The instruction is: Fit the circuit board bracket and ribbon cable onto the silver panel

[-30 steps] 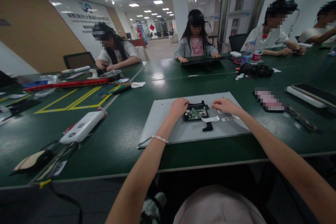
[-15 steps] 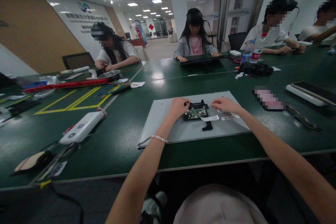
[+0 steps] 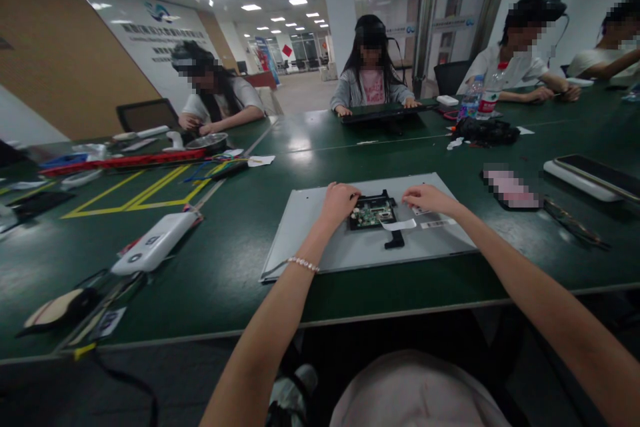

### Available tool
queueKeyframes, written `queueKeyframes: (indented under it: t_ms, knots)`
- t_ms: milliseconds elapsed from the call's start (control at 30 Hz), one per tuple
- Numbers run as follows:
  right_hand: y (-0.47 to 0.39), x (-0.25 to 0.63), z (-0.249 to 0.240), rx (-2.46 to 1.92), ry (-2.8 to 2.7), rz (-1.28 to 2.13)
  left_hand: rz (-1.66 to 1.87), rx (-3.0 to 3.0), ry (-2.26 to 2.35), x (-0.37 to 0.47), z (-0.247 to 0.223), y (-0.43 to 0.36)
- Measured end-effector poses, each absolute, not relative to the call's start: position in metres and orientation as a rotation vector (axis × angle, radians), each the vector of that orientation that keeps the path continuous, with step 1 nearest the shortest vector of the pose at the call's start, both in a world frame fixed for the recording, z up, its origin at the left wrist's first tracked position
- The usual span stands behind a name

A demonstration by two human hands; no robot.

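Observation:
A flat grey panel (image 3: pixel 300 247) lies on the table in front of me. On its middle sits a green circuit board (image 3: pixel 373 213) in a black frame, with a black bracket (image 3: pixel 395 239) below it and a white strip (image 3: pixel 400 225) across its lower right. My left hand (image 3: pixel 341 200), a beaded bracelet on its wrist, has its fingers curled at the board's upper left corner; what they hold is hidden. Just right of the board, my right hand (image 3: pixel 429 199) hovers over the panel with fingertips pinched together. Anything between them is too small to name.
A white power-strip-like box (image 3: pixel 157 242) lies left of the panel, a computer mouse (image 3: pixel 57 309) nearer the edge. To the right are a pink-backed phone (image 3: pixel 511 188) and another phone (image 3: pixel 600 177) on a white case. Across the table, people work near bottles (image 3: pixel 490 97).
My left fingers have shifted slightly at the board's corner, and the dark bit seen at their tips shows less. My right hand stays nearly in place. The view has moved very slightly.

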State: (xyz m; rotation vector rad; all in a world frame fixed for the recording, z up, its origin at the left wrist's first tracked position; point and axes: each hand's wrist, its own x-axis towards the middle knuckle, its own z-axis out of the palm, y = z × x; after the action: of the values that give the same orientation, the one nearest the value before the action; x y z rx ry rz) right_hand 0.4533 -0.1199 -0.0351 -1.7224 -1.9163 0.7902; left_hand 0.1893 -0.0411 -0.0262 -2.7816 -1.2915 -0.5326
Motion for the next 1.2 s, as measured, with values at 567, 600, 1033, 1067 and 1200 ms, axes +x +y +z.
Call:
queueKeyframes:
  t_ms: [567,600,1033,1067,1200]
  knots:
    - [-0.118,0.456,-0.035,-1.705,-1.8,0.846,-0.61,-2.771,-1.313,0.192,-0.033,-0.039]
    - [-0.118,0.457,-0.034,-1.702,-1.785,0.837,-0.626,-2.768,-1.311,0.192,-0.034,-0.038]
    - [-0.136,0.495,-0.012,-2.531,-1.711,0.112,-0.475,-2.405,-1.8,0.184,0.011,-0.064]
    - [-0.137,0.499,-0.012,-2.552,-1.699,0.124,-0.402,-2.406,-1.859,0.182,0.014,-0.066]
    - [-0.142,0.51,-0.011,-2.618,-1.679,0.217,-0.069,-2.441,-2.078,0.177,0.014,-0.069]
